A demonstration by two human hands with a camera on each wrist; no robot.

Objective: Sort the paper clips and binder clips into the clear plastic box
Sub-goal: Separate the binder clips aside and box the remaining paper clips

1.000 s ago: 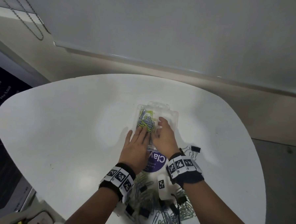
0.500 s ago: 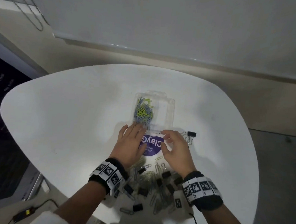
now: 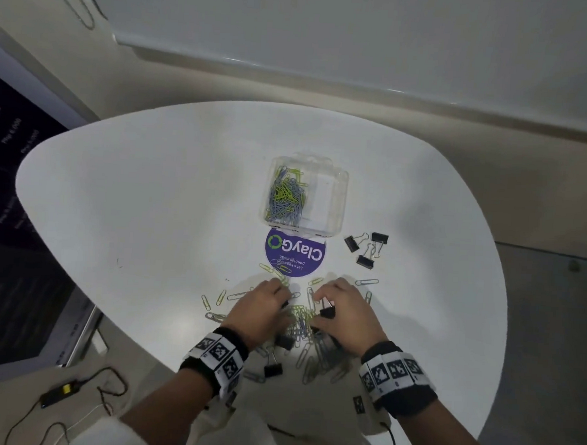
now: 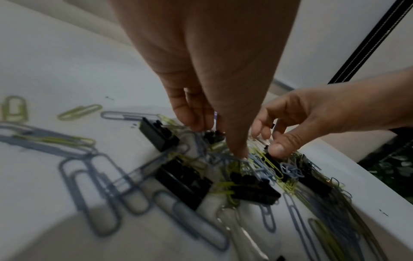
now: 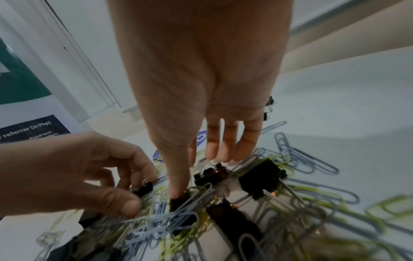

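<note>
The clear plastic box lies open on the white table, with blue and green paper clips in its left compartment. Near the table's front edge is a mixed pile of paper clips and black binder clips. Both hands reach down into it. My left hand curls its fingers and thumb round a small black binder clip amid paper clips. My right hand pinches another black binder clip, with its thumb pressed into the pile.
A round purple sticker is on the table between the box and the pile. Three black binder clips lie to the right of it. Loose paper clips are scattered left of the hands. A cable and a small device lie lower left.
Both hands have drawn back from the box to the pile at the table's near edge. They now curl into the clips there.
</note>
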